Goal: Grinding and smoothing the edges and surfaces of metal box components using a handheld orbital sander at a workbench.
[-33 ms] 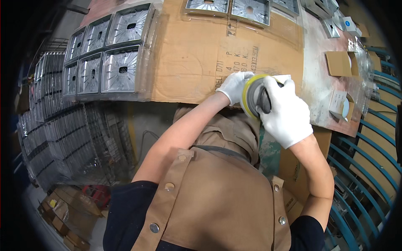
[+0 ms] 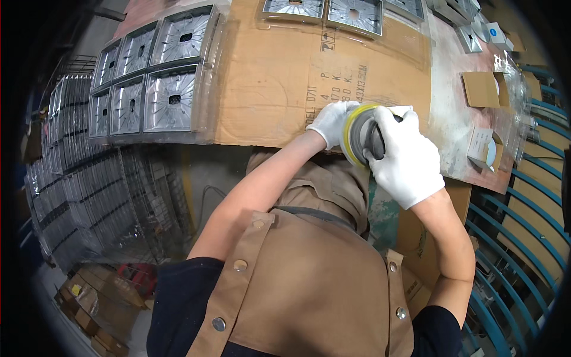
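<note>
My right hand (image 2: 407,157), in a white glove, wraps round the dark body of a round power sander (image 2: 359,135) with a yellow-green pad edge. The sander stands tilted on its side at the front edge of the flattened cardboard (image 2: 262,95), its pad side facing left. My left hand (image 2: 330,124), also in a white glove, is just left of the pad with its fingers curled. Its fingertips, and whatever they may hold, are hidden behind the sander. A small white piece (image 2: 402,110) shows just beyond my right hand.
Clear trays of square grey metal parts (image 2: 171,98) stand at the left of the table, with more metal parts (image 2: 355,15) along the far side. Small open boxes (image 2: 480,89) lie at the right. Stacked clear trays (image 2: 89,196) stand lower left; blue curved bars (image 2: 523,208) run at right.
The sander has shifted very slightly to the left and its pad edge has turned a little. My left hand stays practically where it was.
</note>
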The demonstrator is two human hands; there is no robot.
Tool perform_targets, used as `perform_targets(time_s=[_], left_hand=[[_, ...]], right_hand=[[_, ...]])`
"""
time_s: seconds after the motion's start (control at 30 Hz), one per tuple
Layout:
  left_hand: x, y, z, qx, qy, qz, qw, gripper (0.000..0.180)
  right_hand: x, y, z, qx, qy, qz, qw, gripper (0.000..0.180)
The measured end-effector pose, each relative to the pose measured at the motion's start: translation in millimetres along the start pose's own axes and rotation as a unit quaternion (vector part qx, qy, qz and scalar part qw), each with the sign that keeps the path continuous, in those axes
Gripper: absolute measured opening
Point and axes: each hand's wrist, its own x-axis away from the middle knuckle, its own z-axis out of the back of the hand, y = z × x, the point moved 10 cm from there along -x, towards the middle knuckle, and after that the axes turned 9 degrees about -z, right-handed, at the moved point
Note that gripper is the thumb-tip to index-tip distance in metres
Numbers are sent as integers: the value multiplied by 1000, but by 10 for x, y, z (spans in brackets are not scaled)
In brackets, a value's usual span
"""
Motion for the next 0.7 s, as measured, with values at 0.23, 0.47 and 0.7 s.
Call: perform_targets(time_s=[0.23, 0.47, 0.7], left_hand=[[41, 179, 27, 128, 3, 15, 992, 24], [7, 153, 29, -34, 0, 6, 999, 24], [10, -5, -174, -100, -91, -96, 986, 62]], right_hand=[[7, 23, -55, -19, -21, -4, 1000, 55], [133, 187, -22, -25, -14, -22, 999, 56], [-115, -26, -24, -15, 21, 10, 1000, 53]])
